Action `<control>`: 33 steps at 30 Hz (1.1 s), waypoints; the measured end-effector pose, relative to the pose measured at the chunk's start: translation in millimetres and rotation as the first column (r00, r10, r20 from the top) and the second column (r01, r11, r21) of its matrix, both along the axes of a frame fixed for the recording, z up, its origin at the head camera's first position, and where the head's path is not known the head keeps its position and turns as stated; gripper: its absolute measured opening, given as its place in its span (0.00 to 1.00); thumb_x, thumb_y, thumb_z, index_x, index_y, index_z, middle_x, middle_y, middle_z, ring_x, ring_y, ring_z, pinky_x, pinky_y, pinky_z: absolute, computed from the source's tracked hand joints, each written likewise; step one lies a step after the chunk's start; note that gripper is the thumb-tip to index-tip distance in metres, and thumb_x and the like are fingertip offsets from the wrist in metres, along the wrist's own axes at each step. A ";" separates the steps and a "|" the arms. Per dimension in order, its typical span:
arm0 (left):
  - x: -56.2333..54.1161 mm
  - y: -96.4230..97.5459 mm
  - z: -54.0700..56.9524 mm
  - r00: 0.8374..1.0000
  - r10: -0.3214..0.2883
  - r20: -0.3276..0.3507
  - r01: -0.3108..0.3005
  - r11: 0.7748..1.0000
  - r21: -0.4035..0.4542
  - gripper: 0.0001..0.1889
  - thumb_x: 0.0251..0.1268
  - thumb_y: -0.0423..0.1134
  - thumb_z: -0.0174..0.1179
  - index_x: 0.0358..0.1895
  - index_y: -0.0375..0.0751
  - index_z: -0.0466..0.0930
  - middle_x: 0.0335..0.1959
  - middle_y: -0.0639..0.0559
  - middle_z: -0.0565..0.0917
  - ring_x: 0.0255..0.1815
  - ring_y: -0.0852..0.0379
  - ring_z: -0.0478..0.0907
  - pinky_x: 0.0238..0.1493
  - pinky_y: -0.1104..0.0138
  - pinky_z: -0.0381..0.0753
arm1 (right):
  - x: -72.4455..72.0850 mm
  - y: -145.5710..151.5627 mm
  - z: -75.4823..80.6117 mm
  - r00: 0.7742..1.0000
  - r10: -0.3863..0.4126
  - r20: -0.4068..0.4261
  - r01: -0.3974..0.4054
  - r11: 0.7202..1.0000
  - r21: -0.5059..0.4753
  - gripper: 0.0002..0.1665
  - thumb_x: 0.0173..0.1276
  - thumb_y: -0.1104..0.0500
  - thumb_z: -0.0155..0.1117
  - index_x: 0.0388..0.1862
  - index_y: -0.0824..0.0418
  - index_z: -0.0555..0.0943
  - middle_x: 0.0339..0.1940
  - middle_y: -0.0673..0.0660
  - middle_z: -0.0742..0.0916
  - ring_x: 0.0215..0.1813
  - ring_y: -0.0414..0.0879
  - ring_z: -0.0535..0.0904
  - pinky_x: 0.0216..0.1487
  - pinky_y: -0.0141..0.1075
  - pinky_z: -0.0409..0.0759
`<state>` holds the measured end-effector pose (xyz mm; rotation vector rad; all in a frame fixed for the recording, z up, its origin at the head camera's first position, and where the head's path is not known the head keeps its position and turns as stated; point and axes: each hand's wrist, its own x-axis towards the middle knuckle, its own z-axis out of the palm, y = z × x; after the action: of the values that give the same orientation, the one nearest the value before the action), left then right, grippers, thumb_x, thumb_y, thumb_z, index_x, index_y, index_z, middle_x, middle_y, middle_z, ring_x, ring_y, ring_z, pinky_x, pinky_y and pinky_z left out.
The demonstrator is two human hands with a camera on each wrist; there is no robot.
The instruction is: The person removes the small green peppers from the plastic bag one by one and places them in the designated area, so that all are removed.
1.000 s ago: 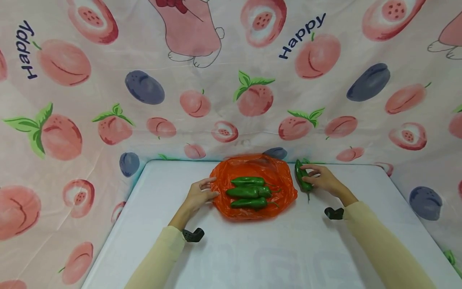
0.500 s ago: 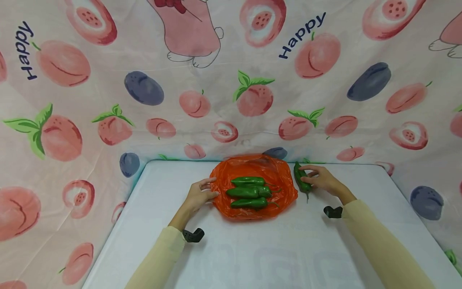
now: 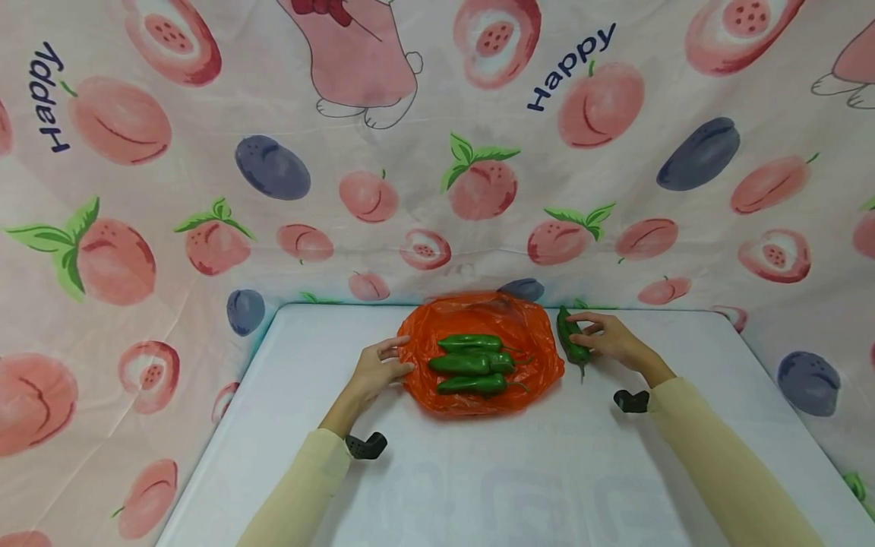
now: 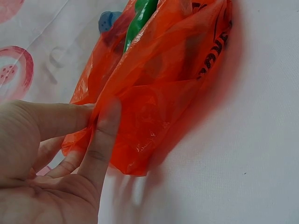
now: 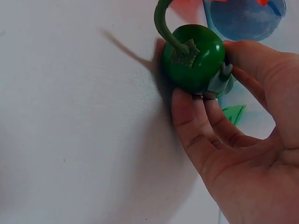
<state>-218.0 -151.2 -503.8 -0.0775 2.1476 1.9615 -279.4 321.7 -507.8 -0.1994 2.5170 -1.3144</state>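
In the head view, my left hand pinches the left edge of an orange plastic bag between thumb and fingers. The left wrist view shows the thin film of the bag gathered in that grip. Three green peppers lie side by side on the bag, stems pointing right. Just right of the bag, my right hand holds another green pepper by its side, its stem toward me. Seen from the right wrist, thumb and fingertips enclose this pepper close above the table.
Both hands work over a white table. Behind it and at the sides hangs a pale cloth printed with fruit. A small black device sits at the left wrist and another at the right wrist.
Over the past second, my right hand and its pepper have shifted very slightly left, toward the bag. My left hand, the bag and the three peppers have stayed in place.
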 end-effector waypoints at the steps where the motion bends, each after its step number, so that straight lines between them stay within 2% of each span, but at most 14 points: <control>1: 0.3 -0.1 0.1 1.000 0.000 0.001 0.000 1.000 0.000 0.30 0.63 0.23 0.67 0.69 0.37 0.76 0.52 0.36 0.78 0.37 0.56 0.83 0.42 0.60 0.89 | 0.1 -0.1 0.0 1.000 0.000 0.000 0.000 1.000 0.002 0.33 0.72 0.53 0.70 0.72 0.62 0.74 0.61 0.73 0.78 0.57 0.62 0.77 0.47 0.44 0.88; 11: 0.4 0.9 0.7 1.000 -0.001 -0.017 0.001 1.000 0.011 0.29 0.63 0.23 0.67 0.69 0.35 0.76 0.52 0.35 0.77 0.35 0.56 0.83 0.44 0.56 0.89 | -0.2 1.1 2.2 1.000 0.004 0.014 -0.004 1.000 0.021 0.32 0.74 0.53 0.68 0.73 0.61 0.73 0.61 0.73 0.78 0.56 0.61 0.78 0.52 0.47 0.87; 18: 0.3 0.6 -0.8 1.000 0.011 -0.010 -0.011 1.000 0.002 0.29 0.63 0.22 0.66 0.69 0.36 0.76 0.51 0.37 0.77 0.35 0.56 0.83 0.41 0.61 0.89 | -1.5 2.4 4.2 0.999 0.034 0.018 -0.034 0.999 0.020 0.33 0.74 0.53 0.67 0.73 0.64 0.71 0.60 0.76 0.77 0.52 0.59 0.80 0.48 0.45 0.88; 25: -0.7 -0.1 -4.4 1.000 0.015 -0.011 -0.015 1.000 0.008 0.29 0.62 0.22 0.66 0.69 0.35 0.76 0.51 0.37 0.78 0.36 0.55 0.83 0.39 0.61 0.89 | 1.1 2.0 19.5 0.994 0.105 0.036 -0.107 0.993 0.048 0.37 0.75 0.56 0.66 0.76 0.66 0.65 0.58 0.76 0.78 0.47 0.59 0.82 0.44 0.48 0.88; 33: -0.2 -0.6 -3.5 1.000 0.014 -0.020 -0.013 1.000 0.023 0.29 0.62 0.20 0.66 0.68 0.34 0.77 0.50 0.37 0.77 0.35 0.55 0.83 0.38 0.60 0.90 | 6.4 4.3 41.2 0.983 0.184 0.027 -0.186 0.975 0.125 0.39 0.75 0.55 0.66 0.77 0.67 0.62 0.59 0.78 0.78 0.53 0.66 0.81 0.45 0.52 0.88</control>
<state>-218.2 -151.8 -507.3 -0.0693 2.1416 2.0024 -273.1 325.9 -466.6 -0.3843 2.4894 -1.0769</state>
